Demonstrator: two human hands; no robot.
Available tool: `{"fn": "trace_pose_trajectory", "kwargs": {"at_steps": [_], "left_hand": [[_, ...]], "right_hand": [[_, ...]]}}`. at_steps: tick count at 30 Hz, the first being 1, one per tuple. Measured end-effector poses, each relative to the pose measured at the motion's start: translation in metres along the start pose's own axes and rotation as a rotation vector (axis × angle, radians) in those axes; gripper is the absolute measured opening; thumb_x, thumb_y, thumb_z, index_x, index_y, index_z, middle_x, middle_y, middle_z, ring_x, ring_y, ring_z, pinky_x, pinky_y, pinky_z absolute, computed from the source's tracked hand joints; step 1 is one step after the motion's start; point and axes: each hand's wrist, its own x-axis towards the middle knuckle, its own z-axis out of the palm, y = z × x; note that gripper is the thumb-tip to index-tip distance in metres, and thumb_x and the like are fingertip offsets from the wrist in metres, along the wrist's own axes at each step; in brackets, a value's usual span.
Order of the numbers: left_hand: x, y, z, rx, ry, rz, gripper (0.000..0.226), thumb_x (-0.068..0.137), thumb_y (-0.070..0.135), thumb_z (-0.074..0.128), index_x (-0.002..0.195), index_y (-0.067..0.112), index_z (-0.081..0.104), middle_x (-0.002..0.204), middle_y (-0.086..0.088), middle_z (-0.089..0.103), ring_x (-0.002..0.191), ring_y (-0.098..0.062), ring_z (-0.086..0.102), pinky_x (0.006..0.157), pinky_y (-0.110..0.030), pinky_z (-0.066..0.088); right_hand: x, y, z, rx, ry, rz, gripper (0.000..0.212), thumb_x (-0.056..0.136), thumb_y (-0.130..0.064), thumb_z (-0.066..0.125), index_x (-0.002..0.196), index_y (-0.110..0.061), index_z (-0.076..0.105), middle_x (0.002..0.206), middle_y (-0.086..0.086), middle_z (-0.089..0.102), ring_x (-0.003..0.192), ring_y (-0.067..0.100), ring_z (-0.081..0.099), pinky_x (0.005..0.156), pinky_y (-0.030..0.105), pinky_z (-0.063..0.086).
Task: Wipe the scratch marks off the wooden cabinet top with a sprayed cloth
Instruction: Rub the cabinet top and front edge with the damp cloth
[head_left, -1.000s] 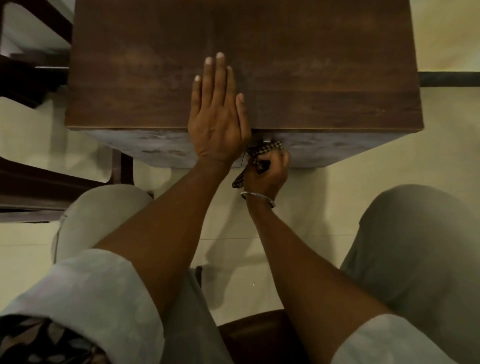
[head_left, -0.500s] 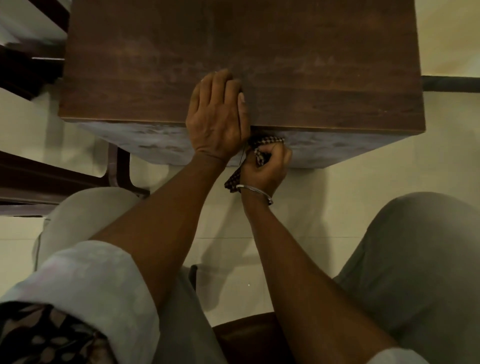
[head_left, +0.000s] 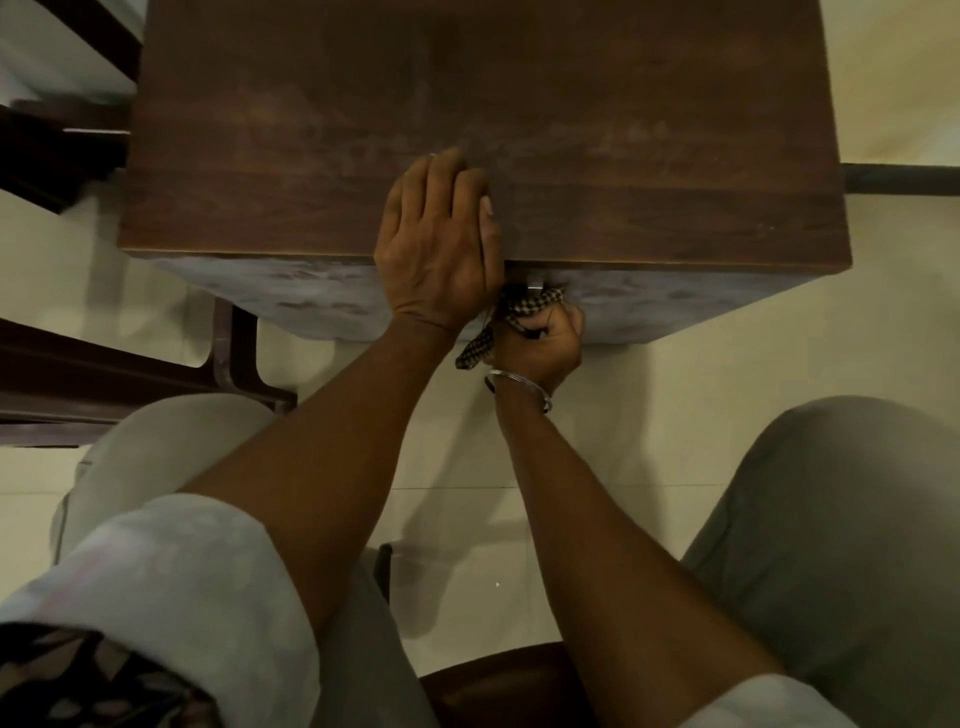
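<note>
Left hand (head_left: 436, 249): flat earlier, now curled, holding nothing, at cabinet top (head_left: 649, 130) near edge | right hand (head_left: 540, 348): grips checked cloth (head_left: 535, 304) below it | judgement: top wiping not yet begun

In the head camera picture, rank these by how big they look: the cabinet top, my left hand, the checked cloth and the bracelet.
1. cabinet top, largest by far
2. left hand
3. cloth, though only the part outside the right hand shows
4. bracelet, smallest
</note>
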Motion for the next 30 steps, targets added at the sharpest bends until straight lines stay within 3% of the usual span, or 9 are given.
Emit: {"fn": "trace_pose_trajectory", "kwargs": {"at_steps": [5, 9, 16, 19, 21, 23, 26, 30], "left_hand": [[0.001, -0.002, 0.002, 0.013, 0.002, 0.01, 0.025, 0.099, 0.025, 0.044, 0.104, 0.011, 0.064, 0.118, -0.011, 0.064, 0.113, -0.03, 0.059, 0.1, -0.04, 0.044], [0.001, -0.002, 0.003, 0.006, -0.001, 0.007, 0.027, 0.099, 0.026, 0.041, 0.103, 0.011, 0.064, 0.119, -0.011, 0.064, 0.114, -0.031, 0.059, 0.101, -0.041, 0.044], [0.0, -0.002, 0.001, 0.004, -0.017, 0.009, 0.03, 0.1, 0.027, 0.04, 0.105, 0.011, 0.064, 0.12, -0.011, 0.064, 0.114, -0.031, 0.059, 0.102, -0.042, 0.044], [0.001, -0.001, -0.001, 0.002, -0.012, 0.007, 0.03, 0.099, 0.026, 0.04, 0.105, 0.011, 0.065, 0.119, -0.011, 0.065, 0.114, -0.031, 0.059, 0.101, -0.041, 0.044], [0.001, -0.002, 0.0, -0.006, -0.014, 0.004, 0.03, 0.099, 0.027, 0.04, 0.104, 0.011, 0.065, 0.119, -0.011, 0.064, 0.114, -0.031, 0.059, 0.101, -0.042, 0.044], [0.001, -0.002, 0.0, -0.012, -0.024, 0.001, 0.03, 0.099, 0.027, 0.039, 0.105, 0.011, 0.064, 0.119, -0.011, 0.064, 0.114, -0.031, 0.059, 0.101, -0.042, 0.044], [0.001, -0.002, 0.0, -0.018, -0.041, 0.008, 0.03, 0.099, 0.027, 0.039, 0.106, 0.011, 0.064, 0.12, -0.012, 0.064, 0.115, -0.032, 0.058, 0.102, -0.043, 0.043], [0.001, -0.002, -0.003, -0.002, -0.051, 0.011, 0.03, 0.099, 0.027, 0.04, 0.105, 0.011, 0.064, 0.12, -0.012, 0.064, 0.115, -0.031, 0.058, 0.102, -0.042, 0.043]], "right_hand": [[0.002, -0.011, -0.001, -0.135, -0.005, 0.008, 0.022, 0.058, 0.004, 0.078, 0.061, -0.007, 0.058, 0.085, 0.01, 0.062, 0.072, 0.023, 0.061, 0.068, 0.028, 0.052], [0.005, 0.004, -0.004, -0.098, -0.049, -0.103, 0.025, 0.059, 0.006, 0.08, 0.055, 0.0, 0.056, 0.079, 0.014, 0.058, 0.065, 0.023, 0.057, 0.062, 0.019, 0.046], [0.006, 0.005, -0.002, -0.03, -0.064, -0.047, 0.03, 0.057, 0.01, 0.078, 0.053, 0.001, 0.05, 0.078, 0.019, 0.053, 0.064, 0.03, 0.054, 0.062, 0.032, 0.05], [0.008, -0.005, 0.0, -0.112, -0.047, -0.031, 0.032, 0.054, 0.003, 0.08, 0.055, -0.011, 0.051, 0.08, 0.01, 0.054, 0.063, 0.018, 0.051, 0.065, 0.005, 0.039], [0.006, -0.009, 0.0, -0.153, -0.015, -0.034, 0.034, 0.054, -0.001, 0.08, 0.057, -0.018, 0.051, 0.082, 0.007, 0.056, 0.064, 0.013, 0.049, 0.063, -0.001, 0.035], [0.008, -0.001, -0.002, -0.116, -0.054, -0.064, 0.032, 0.054, 0.003, 0.08, 0.056, -0.012, 0.051, 0.081, 0.011, 0.055, 0.064, 0.015, 0.049, 0.064, 0.006, 0.038], [0.016, 0.016, -0.008, -0.01, -0.144, -0.095, 0.032, 0.053, 0.009, 0.082, 0.053, -0.001, 0.052, 0.076, 0.013, 0.052, 0.062, 0.026, 0.051, 0.061, 0.026, 0.048], [0.017, 0.028, -0.006, 0.029, -0.159, -0.113, 0.035, 0.053, 0.005, 0.082, 0.053, -0.007, 0.049, 0.078, 0.004, 0.05, 0.064, 0.025, 0.053, 0.064, 0.026, 0.05]]}}
